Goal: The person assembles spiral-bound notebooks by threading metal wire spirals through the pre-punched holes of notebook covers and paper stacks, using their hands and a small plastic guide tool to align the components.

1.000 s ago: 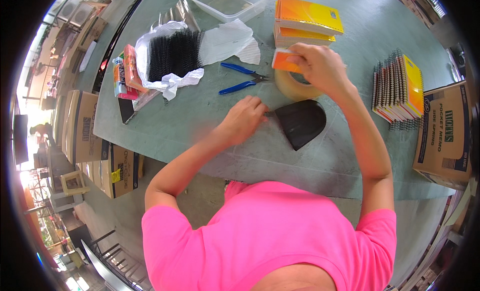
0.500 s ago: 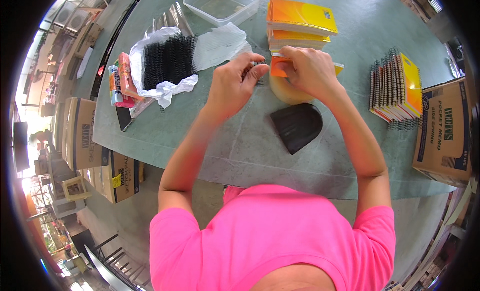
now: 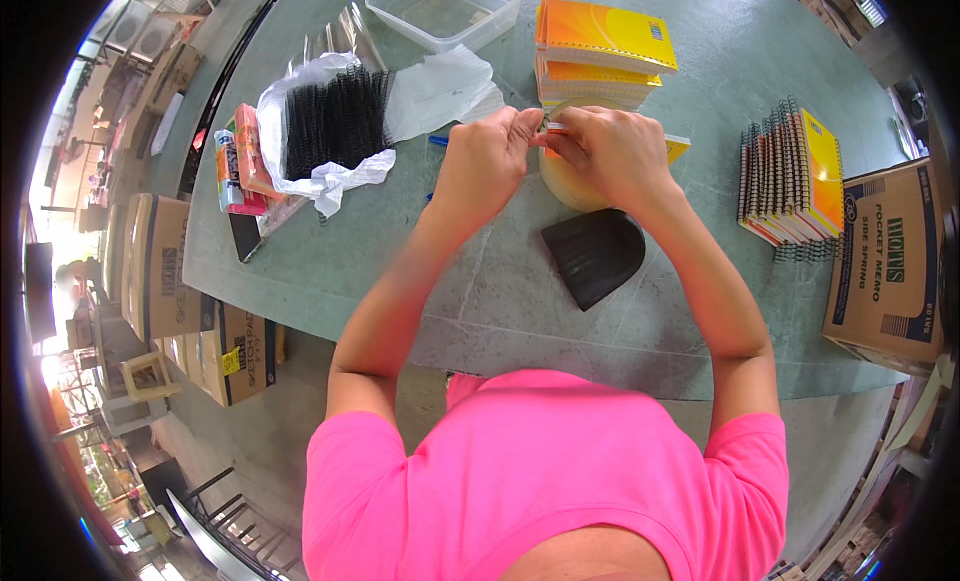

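In my right hand a small orange and yellow notebook is gripped, mostly covered by my fingers. My left hand is closed in a pinch at the notebook's left edge, fingertips meeting those of the right. A bit of dark wire coil shows between the fingertips; most of it is hidden. Under the notebook sits a round, pale yellow object. Closer to me lies a black, round-ended, ridged block. Just beyond my hands stands a stack of yellow-orange notebooks.
Left on the green table, many black spiral coils lie on white paper. Behind them is a clear plastic tub. At right, coil-bound notebooks stand near a cardboard box. A blue pen shows beside my left hand.
My left hand has moved right with the black coil, from beside the notebook to its edge. The blue pen has come into sight behind it. My right hand stays nearly in place.
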`<state>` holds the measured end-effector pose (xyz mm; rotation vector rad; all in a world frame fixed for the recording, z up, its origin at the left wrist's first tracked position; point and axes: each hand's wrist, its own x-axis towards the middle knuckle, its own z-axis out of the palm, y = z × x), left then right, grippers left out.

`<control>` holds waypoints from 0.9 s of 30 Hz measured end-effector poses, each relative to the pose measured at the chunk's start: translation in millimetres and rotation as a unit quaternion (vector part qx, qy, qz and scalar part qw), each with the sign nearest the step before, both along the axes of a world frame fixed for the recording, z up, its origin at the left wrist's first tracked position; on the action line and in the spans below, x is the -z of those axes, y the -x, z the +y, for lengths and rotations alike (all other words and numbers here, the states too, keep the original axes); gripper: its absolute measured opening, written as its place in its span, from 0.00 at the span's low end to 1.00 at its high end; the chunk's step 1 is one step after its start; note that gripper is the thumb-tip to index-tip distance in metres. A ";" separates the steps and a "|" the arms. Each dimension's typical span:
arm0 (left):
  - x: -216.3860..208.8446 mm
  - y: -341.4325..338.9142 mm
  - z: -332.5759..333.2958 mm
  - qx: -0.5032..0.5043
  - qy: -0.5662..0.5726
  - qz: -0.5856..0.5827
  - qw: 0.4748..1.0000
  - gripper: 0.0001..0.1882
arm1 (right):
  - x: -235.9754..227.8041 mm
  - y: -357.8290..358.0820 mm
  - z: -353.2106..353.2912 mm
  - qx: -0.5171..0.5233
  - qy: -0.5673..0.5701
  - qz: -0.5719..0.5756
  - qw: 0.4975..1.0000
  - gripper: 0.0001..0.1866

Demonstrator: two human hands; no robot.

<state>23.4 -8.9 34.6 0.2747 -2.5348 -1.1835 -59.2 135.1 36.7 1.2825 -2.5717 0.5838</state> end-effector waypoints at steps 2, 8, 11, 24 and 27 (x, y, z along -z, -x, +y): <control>-7.8 -5.0 4.0 0.034 -0.034 0.033 0.998 0.21 | -0.8 0.0 1.2 -0.004 0.007 -0.003 1.000 0.11; -9.4 -2.2 3.6 0.017 -0.164 -0.064 0.984 0.21 | -2.0 2.6 3.9 -0.026 0.088 -0.039 0.995 0.09; -1.3 2.6 -1.0 0.011 -0.120 -0.025 0.992 0.19 | -1.6 -1.2 6.0 -0.034 0.089 -0.053 0.994 0.08; -28.4 8.0 -33.5 0.147 0.013 -0.129 0.981 0.10 | -4.1 6.4 11.7 -0.039 0.188 -0.111 0.975 0.07; -24.0 4.5 -31.7 0.116 0.085 -0.011 0.990 0.11 | -7.1 8.4 9.7 -0.046 0.131 -0.130 0.982 0.07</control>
